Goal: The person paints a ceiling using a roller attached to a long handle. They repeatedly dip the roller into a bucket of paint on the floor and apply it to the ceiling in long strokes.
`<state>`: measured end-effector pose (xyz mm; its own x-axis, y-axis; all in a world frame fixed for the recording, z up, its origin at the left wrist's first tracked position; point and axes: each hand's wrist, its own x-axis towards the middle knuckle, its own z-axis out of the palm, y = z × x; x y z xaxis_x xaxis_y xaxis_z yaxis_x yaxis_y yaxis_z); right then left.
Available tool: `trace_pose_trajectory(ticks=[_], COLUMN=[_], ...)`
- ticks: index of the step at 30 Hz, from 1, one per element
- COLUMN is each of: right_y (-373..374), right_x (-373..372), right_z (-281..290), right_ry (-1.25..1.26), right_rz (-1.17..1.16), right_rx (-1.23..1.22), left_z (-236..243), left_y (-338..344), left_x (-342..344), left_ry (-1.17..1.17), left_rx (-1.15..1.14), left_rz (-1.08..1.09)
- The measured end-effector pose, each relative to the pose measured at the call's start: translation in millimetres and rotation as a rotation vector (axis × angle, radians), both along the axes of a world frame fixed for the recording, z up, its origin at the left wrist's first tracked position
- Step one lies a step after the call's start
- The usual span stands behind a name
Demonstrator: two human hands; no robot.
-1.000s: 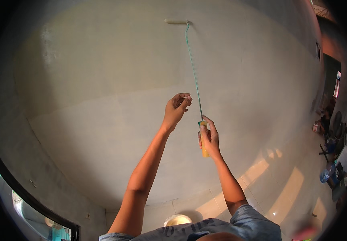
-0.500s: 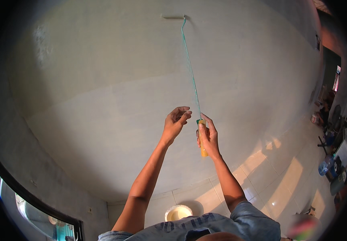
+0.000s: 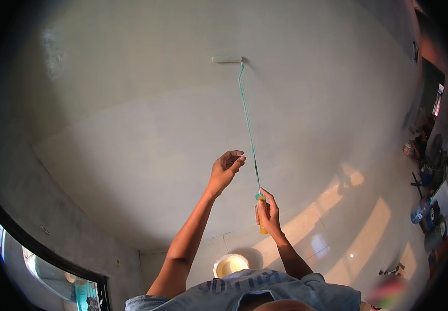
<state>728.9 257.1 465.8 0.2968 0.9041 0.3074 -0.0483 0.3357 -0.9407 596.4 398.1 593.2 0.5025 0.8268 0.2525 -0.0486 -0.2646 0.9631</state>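
My right hand [image 3: 266, 211] grips the yellow handle [image 3: 262, 225] of a paint roller with a long, thin green rod [image 3: 250, 129]. At its top, the white roller sleeve [image 3: 226, 59] lies against the pale wall [image 3: 312, 103]. My left hand [image 3: 227, 168] is to the left of the rod, apart from it, with its fingers curled; a thin pale bit shows at the fingertips, too small to make out. The wall's upper left looks more greenish beige, with a soft edge to the lighter part below.
Below, a round tub of cream liquid [image 3: 231, 267] stands on the sunlit tiled floor [image 3: 333, 243]. A dark-framed window [image 3: 53, 269] is at lower left. Several dark items and a blue water bottle [image 3: 420, 212] line the far right, near a doorway [image 3: 431, 83].
The roller sleeve has moved down the wall from where it was half a second ago. Both my hands have come down with it, the right still gripping the handle.
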Motion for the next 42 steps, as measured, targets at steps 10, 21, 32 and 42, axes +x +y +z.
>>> trace_pose_trajectory(ticks=[10,21,32,42], right_y=[-8.9,-26.8,-21.5,-38.5], right_x=[-17.7,0.0,-2.6,-20.8], right_z=[25.3,7.0,31.2,22.8], right_ry=[0.010,-0.042,-0.015,0.018], right_rz=[-0.015,-0.033,-0.021,-0.030], right_rx=[0.022,-0.001,0.063,0.001], left_z=[-3.9,-7.2,-16.2,-13.7], left_y=[-15.5,-36.6,-41.7,-45.4], left_x=[-8.6,-12.4,-16.6,-20.8], left_ry=[0.025,0.026,0.003,0.009], left_rx=[-0.100,-0.178,-0.202,-0.228], left_rz=[-0.053,0.026,0.001,-0.027])
